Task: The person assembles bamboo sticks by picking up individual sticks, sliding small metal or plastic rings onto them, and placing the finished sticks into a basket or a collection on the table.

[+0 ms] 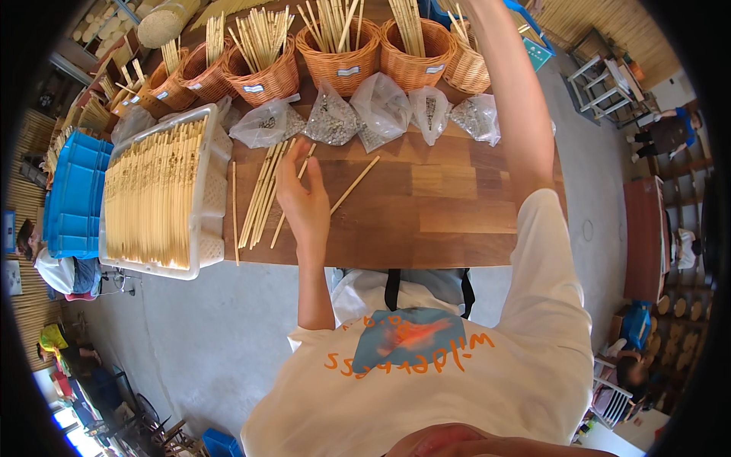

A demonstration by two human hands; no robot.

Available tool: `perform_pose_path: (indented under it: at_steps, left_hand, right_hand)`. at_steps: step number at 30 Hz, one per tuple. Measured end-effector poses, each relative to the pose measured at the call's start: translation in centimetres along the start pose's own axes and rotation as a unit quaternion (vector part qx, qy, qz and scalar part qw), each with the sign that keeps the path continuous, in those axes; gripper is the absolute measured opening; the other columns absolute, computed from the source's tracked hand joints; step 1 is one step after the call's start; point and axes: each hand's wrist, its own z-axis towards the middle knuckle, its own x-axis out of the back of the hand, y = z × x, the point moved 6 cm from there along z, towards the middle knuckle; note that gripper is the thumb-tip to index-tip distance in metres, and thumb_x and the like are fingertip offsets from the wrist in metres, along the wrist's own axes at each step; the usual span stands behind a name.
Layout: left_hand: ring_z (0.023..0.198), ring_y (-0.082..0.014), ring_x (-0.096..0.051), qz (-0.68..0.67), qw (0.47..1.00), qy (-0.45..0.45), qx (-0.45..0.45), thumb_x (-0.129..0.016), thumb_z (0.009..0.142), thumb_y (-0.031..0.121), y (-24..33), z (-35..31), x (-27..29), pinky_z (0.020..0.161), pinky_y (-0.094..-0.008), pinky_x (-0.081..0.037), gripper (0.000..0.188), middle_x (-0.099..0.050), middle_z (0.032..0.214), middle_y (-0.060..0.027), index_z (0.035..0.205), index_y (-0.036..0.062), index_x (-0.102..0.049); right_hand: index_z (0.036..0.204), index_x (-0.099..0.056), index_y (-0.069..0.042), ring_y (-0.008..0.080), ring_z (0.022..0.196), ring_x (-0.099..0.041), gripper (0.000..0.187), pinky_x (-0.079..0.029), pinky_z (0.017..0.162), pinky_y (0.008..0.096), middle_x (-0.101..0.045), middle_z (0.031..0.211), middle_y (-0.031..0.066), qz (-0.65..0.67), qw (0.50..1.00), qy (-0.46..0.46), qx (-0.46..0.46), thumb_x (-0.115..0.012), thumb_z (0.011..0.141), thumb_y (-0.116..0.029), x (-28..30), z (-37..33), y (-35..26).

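My left hand (303, 194) is over the wooden table, its fingers stretched out and apart, next to a loose row of thin bamboo sticks (259, 199). One stick passes behind the hand, its upper end showing between the fingers and thumb; I cannot tell whether they touch. Another bamboo stick (355, 184) lies slanted just right of the hand, and a single one lies at the row's left. My right arm (525, 114) reaches far forward past a small wicker basket (467, 72) at the back right. The right hand itself is cut off by the upper edge.
Wicker baskets (339, 65) of sticks line the table's far side. Clear plastic bags (333, 118) of small metallic-looking pieces lie before them. At left stand a white crate (217, 175) packed with bamboo strips and blue crates (76, 194). Other people are in the room's background.
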Motion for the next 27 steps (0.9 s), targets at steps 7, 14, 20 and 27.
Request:
perform_pose_path:
  at_steps: [7, 14, 20, 27]
  left_hand:
    - [0.103, -0.0358, -0.06, 0.231, 0.973, 0.006, -0.008, -0.064, 0.092, 0.004, -7.1, -1.4, 1.9, 0.09, -0.0448, -0.048, 0.017, -0.068, 0.106, -0.0157, 0.108, -0.0005, -0.069]
    - [0.102, -0.0356, -0.059, 0.298, 0.954, -0.012, 0.013, -0.068, 0.089, 0.008, -11.6, -1.3, 1.4, 0.091, -0.0456, -0.048, 0.016, -0.065, 0.104, -0.0157, 0.103, 0.0, -0.069]
    - [0.097, -0.0358, -0.061, 0.284, 0.958, -0.026, 0.021, -0.069, 0.089, 0.007, -13.0, -0.8, 0.6, 0.085, -0.0457, -0.05, 0.012, -0.065, 0.098, -0.0151, 0.099, 0.0012, -0.068]
    - [0.093, -0.0349, -0.063, 0.282, 0.959, 0.01, 0.03, -0.07, 0.089, 0.007, -12.0, -0.7, 1.6, 0.08, -0.0459, -0.051, 0.01, -0.065, 0.094, -0.0142, 0.097, 0.0019, -0.066]
  right_hand:
    - [0.083, -0.074, 0.007, 0.0217, 0.054, -0.067, 0.009, -0.055, 0.048, 0.0327, -0.072, 0.074, 0.0153, 0.041, 0.992, 0.028, -0.118, -0.072, 0.084, -0.001, 0.4, 6.9, 21.1]
    - [0.069, -0.075, -0.001, 0.0288, 0.066, -0.072, 0.023, -0.055, 0.058, 0.042, -0.072, 0.071, 0.0188, -0.365, 0.919, 0.103, -0.108, -0.078, 0.079, -0.022, -3.7, 2.8, 25.2]
    - [0.093, -0.077, -0.003, 0.0273, 0.07, -0.073, 0.022, -0.058, 0.063, 0.0393, -0.074, 0.081, 0.017, -0.53, 0.839, 0.113, -0.051, -0.075, 0.087, -0.024, -4.0, 1.2, 22.9]
    - [0.091, -0.078, -0.01, 0.0252, 0.077, -0.071, 0.013, -0.057, 0.075, 0.0403, -0.075, 0.087, 0.011, -0.29, 0.93, -0.221, 0.049, -0.067, 0.091, -0.017, -14.3, -13.2, 14.3]
